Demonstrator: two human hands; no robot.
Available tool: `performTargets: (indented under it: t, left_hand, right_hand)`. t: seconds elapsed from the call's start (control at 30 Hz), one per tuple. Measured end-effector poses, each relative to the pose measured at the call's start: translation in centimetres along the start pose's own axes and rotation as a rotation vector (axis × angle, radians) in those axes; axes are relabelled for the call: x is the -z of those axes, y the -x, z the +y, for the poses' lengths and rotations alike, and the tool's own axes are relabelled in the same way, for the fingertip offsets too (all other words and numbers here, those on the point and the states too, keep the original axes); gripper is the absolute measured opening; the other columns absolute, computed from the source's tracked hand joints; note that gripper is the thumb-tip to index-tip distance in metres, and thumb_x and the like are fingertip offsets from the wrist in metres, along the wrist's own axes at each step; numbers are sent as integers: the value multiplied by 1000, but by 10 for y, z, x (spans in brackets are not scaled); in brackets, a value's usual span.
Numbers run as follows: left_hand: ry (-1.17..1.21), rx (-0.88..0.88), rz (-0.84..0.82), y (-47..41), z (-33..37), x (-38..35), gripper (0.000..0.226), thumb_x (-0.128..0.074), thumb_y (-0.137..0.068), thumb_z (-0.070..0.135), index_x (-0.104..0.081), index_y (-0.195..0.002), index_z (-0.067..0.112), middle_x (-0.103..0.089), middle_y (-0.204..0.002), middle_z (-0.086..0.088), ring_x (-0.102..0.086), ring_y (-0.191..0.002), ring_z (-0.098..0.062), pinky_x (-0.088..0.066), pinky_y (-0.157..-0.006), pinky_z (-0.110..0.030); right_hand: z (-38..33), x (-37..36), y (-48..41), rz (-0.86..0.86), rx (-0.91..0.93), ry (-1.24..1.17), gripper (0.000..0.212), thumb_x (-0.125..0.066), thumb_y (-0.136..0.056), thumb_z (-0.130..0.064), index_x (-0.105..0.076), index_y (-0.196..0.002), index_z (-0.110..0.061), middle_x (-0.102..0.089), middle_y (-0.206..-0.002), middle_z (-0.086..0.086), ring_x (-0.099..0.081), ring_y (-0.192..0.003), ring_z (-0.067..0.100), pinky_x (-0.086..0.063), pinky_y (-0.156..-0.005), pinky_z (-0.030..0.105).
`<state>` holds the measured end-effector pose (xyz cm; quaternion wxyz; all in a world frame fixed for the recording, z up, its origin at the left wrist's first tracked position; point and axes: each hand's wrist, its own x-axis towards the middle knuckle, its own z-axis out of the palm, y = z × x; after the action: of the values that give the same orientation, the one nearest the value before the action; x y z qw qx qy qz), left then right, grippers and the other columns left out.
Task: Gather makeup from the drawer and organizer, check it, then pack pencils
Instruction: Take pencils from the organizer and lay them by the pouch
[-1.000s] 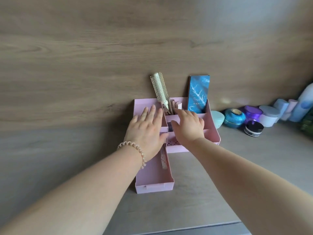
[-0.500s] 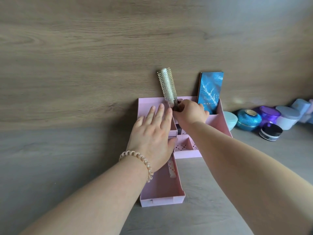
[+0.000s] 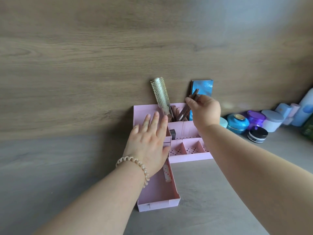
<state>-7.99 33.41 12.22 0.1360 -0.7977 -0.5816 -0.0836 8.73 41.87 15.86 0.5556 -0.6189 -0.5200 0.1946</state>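
The right hand [image 3: 205, 111] has its grip clamped on a brown makeup pencil [image 3: 194, 93], pinched between thumb and fingertips above the back compartment of the pink organizer [image 3: 191, 156]. The pencil's free end points toward 1 o'clock. Below it, more brown pencils [image 3: 177, 114] stand slanted in that compartment beside a round hairbrush [image 3: 160, 94], which leans toward 11 o'clock.

The left hand [image 3: 150, 141] lies flat on the organizer's left block, fingers straight, its grip apart and holding nothing. A coiled hair tie [image 3: 135, 164] circles its wrist.

The drawer [image 3: 159, 204] is pulled out toward 6 o'clock across the grey tabletop [image 3: 220, 200], with a patterned tube [image 3: 166, 174] along its right wall. A blue box [image 3: 203, 86] stands behind the right hand. At the organizer's 3 o'clock sit a teal jar [image 3: 237, 123], a purple jar [image 3: 255, 117] and a black-lidded jar [image 3: 257, 134].
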Motion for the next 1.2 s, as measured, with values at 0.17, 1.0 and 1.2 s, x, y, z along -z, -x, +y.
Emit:
performTargets:
  t: [0.17,1.0,1.2]
  left_hand:
    - [-9,2,-33,2,2,6,83,-34,-91,54,14,-148,18,7,-160,-8,1,-147,-26,-15,-117,-43]
    - [1496,-394,-752,127,212,177,15,-66,-86,18,-70,-87,3,-64,-61,-3,-59,-57,-18,-49,-67,-36]
    - [1492,-546,-838,202,286,203,6,-67,-84,7,-69,-78,7,-63,-57,-1,-57,-52,-17,-48,-62,-33]
  right_hand:
    - [-11,36,17,2,-106,-300,11,-71,-81,-20,-68,-71,-17,-67,-69,1,-60,-69,15,-49,-70,30]
    - [-113,350,289,386,-278,1,38,-70,-80,-9,-59,-112,-26,-68,-80,17,-72,-70,22,-58,-69,34]
    - [-118,427,397,507,-389,114,11,-67,-83,-13,-64,-93,-17,-72,-81,12,-71,-68,18,-54,-68,29]
